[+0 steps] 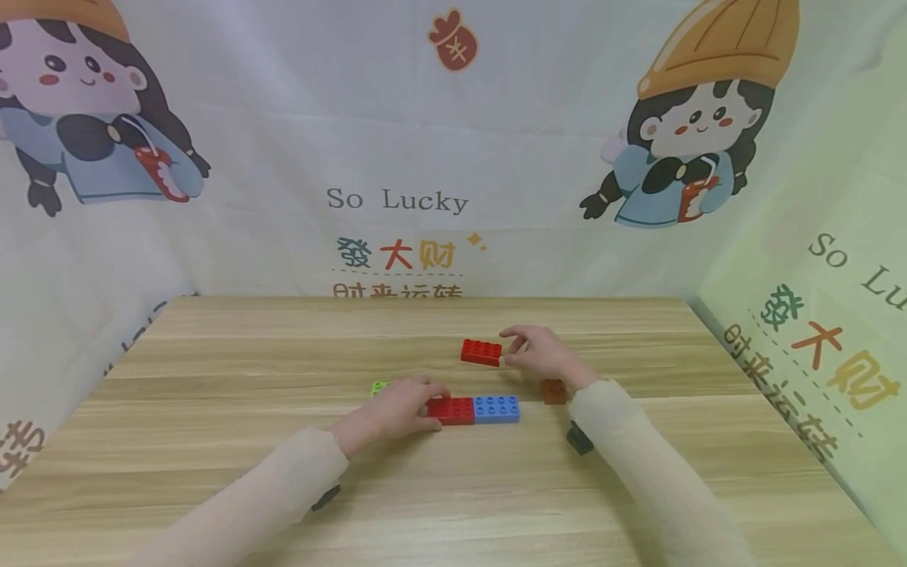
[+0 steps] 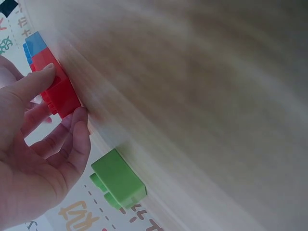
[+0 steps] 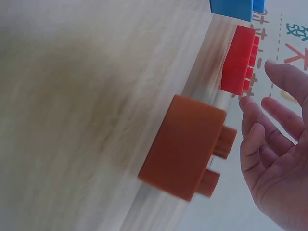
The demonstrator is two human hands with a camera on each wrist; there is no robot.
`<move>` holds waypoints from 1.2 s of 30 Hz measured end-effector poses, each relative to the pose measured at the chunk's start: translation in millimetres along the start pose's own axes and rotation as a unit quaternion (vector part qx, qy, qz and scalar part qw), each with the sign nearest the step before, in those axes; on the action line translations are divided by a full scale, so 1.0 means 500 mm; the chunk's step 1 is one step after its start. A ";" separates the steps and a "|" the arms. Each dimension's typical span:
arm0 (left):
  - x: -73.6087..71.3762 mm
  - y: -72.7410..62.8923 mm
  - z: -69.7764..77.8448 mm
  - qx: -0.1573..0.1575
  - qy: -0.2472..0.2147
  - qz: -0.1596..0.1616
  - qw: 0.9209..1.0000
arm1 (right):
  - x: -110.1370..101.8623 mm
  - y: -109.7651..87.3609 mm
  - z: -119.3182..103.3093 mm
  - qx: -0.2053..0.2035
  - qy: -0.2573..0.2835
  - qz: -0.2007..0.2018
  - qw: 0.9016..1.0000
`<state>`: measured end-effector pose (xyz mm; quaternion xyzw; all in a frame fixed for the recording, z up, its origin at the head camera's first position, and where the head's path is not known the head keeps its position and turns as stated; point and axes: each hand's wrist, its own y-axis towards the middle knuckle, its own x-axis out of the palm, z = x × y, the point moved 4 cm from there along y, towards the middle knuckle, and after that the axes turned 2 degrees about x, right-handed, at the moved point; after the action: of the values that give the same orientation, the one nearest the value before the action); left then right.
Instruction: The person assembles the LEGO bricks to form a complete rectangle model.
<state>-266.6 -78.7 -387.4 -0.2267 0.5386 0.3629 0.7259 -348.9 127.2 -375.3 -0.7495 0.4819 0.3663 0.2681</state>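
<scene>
My left hand (image 1: 401,405) holds a red brick (image 1: 457,410), the thumb on its near side in the left wrist view and other fingers at its far side and end. A blue brick (image 1: 497,409) sits flush against the right end of that red brick, the two in one straight row on the table. Farther back lies a separate red brick (image 1: 481,352), studs up. Just to its right hovers my right hand (image 1: 540,352), thumb and index finger apart with nothing between them; the right wrist view shows the fingers loosely bent, clear of that brick.
A green brick (image 2: 119,179) stands left of my left hand, partly hidden by it in the head view. A small brown brick (image 3: 183,147) sits beneath my right wrist. Printed cloth (image 1: 283,142) hangs behind the wooden table (image 1: 453,504) and along its sides.
</scene>
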 end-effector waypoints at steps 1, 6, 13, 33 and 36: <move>0.000 0.000 0.000 0.002 0.000 0.000 1.000 | 0.002 0.002 -0.001 0.001 -0.002 -0.002 1.000; 0.001 -0.002 -0.001 0.006 -0.003 0.000 1.000 | 0.009 0.012 -0.006 0.003 -0.010 -0.010 1.000; 0.001 -0.001 -0.002 0.002 -0.004 -0.003 1.000 | 0.014 0.019 -0.011 0.000 -0.020 -0.016 1.000; 0.000 -0.001 -0.001 0.000 -0.006 -0.006 1.000 | 0.036 0.042 -0.013 0.023 -0.084 -0.015 0.996; 0.001 0.000 -0.001 0.002 -0.004 -0.005 1.000 | 0.039 0.043 -0.012 0.029 -0.082 -0.013 0.996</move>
<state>-266.9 -79.2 -387.8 -0.2264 0.5356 0.3585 0.7303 -361.9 103.8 -388.8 -0.7152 0.4588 0.4087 0.3331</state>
